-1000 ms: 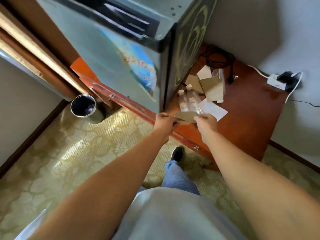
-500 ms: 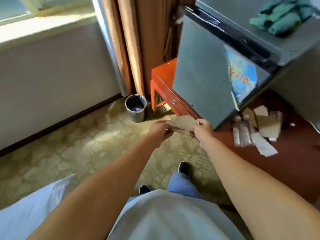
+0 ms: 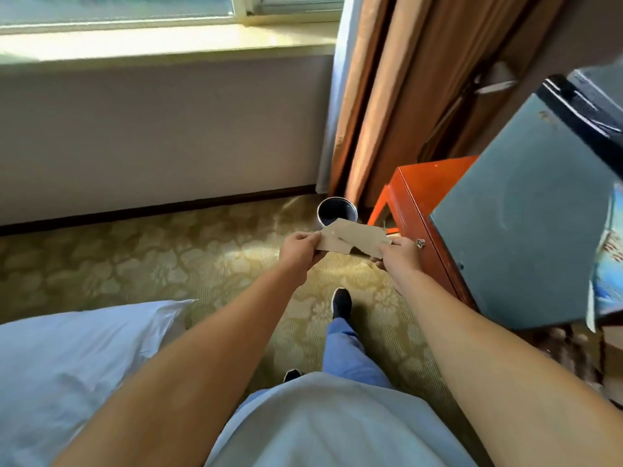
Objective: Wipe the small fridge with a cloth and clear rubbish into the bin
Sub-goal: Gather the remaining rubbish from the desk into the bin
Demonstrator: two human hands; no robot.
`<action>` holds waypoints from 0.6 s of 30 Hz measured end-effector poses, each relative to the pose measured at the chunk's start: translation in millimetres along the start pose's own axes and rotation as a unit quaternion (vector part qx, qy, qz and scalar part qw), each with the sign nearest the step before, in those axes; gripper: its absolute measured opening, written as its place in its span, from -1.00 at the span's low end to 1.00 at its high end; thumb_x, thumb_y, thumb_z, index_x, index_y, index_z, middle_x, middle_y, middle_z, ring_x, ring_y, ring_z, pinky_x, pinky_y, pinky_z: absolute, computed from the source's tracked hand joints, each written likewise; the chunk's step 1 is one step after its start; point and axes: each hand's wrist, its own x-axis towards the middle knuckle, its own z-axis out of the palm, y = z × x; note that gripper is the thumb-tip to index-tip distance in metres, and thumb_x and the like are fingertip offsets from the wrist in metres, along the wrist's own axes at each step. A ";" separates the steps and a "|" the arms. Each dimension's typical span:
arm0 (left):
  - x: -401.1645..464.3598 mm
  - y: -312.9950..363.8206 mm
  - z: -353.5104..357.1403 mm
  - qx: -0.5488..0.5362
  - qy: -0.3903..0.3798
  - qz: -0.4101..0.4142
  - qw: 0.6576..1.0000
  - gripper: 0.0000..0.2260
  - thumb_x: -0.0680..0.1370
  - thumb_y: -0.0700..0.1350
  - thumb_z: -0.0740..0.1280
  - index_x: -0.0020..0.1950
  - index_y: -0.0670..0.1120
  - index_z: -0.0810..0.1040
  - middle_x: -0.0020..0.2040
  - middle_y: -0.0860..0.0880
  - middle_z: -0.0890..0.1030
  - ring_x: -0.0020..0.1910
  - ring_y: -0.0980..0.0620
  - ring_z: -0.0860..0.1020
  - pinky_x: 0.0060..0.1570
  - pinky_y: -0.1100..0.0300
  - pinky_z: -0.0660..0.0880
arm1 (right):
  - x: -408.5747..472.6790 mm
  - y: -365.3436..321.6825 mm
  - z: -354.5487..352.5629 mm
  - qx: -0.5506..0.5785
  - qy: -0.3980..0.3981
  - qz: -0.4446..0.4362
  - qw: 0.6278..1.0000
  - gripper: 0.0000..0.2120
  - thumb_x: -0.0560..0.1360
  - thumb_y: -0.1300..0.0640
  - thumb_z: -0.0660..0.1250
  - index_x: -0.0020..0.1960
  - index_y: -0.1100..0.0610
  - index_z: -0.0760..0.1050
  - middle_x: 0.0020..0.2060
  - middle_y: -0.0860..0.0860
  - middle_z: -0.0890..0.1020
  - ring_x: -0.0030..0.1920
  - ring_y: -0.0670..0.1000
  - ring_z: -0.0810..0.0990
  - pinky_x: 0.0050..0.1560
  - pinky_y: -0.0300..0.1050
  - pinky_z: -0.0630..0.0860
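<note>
I've got the flattened cardboard scrap (image 3: 350,238) pinched at either end by my left hand (image 3: 301,251) and right hand (image 3: 399,259), held just short of the bin (image 3: 337,210) (not dropped yet), and wiping the small fridge (image 3: 526,237) looks outstanding.

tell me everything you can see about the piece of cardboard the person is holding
The piece of cardboard is a flat, light brown sheet, seemingly thin card, with an irregular outline and a notch cut from its lower edge. It is held in the air roughly level, tilted slightly. The left hand pinches its left end and the right hand grips its right end. In the picture it overlaps the near rim of the bin standing on the carpet beyond it.
</note>
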 end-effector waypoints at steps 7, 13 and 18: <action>62.5 25.2 9.5 0.019 0.049 -0.006 0.999 -0.87 0.65 -0.15 0.33 0.05 -0.21 0.60 0.10 -0.21 0.65 0.03 -0.11 0.68 -0.10 0.17 0.67 | 69.4 -28.3 33.5 -0.019 -0.029 0.005 0.999 -0.82 0.56 0.13 0.32 0.16 0.11 0.52 -0.09 0.09 0.69 -0.32 0.00 0.71 -0.36 -0.13 0.54; 138.9 47.5 52.9 0.090 0.117 -0.016 0.989 -0.88 0.58 -0.21 0.41 0.02 -0.23 0.53 0.03 -0.21 0.64 -0.06 -0.13 0.70 -0.22 0.15 0.67 | 155.4 -51.4 52.5 -0.016 -0.053 0.042 0.998 -0.84 0.55 0.19 0.29 0.12 0.14 0.54 -0.22 0.05 0.64 -0.36 -0.01 0.59 -0.32 -0.10 0.52; 201.0 70.1 94.0 0.195 0.140 -0.035 0.970 -0.88 0.58 -0.13 0.44 0.00 -0.18 0.60 -0.11 -0.14 0.70 -0.28 -0.03 0.71 -0.17 0.02 0.70 | 233.6 -76.3 54.2 -0.035 -0.070 0.088 0.993 -0.80 0.52 0.16 0.29 0.12 0.13 0.57 -0.34 0.06 0.63 -0.40 -0.01 0.54 -0.34 -0.12 0.49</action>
